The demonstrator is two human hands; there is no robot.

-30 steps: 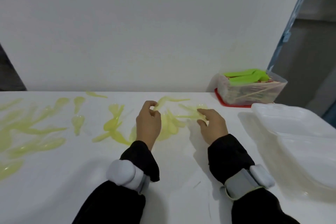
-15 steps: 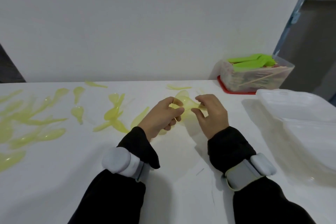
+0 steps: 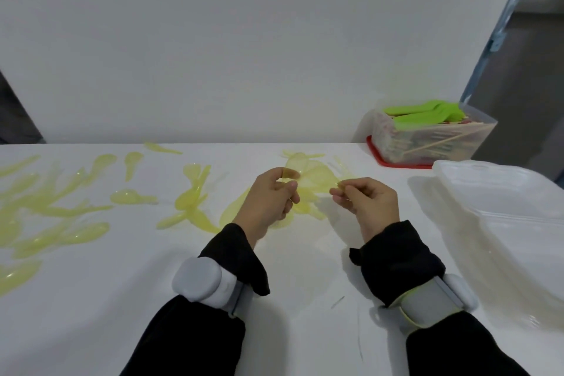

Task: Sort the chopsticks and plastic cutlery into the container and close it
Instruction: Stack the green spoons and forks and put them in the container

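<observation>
Fingers (image 3: 288, 185) of left hand (image 3: 268, 207) curl round bunch of yellow spoons (image 3: 305, 177), bowls up, handles down into palm. Right hand (image 3: 366, 201) pinches one thin yellow piece (image 3: 341, 185); hard to see which. Container (image 3: 427, 137) stands at far right corner of desk (image 3: 274, 299), nearer to right hand. More loose spoons (image 3: 61, 207) along left edge. White lid (image 3: 503, 207) partly cut off.

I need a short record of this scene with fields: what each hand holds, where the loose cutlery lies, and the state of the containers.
left hand: pinches yellow translucent spoons
right hand: pinches one end of the same spoons
loose spoons: scattered on white table, mostly left
clear tub: far right, open, holds green cutlery and chopsticks
white clamshell box: right edge, lying open
</observation>
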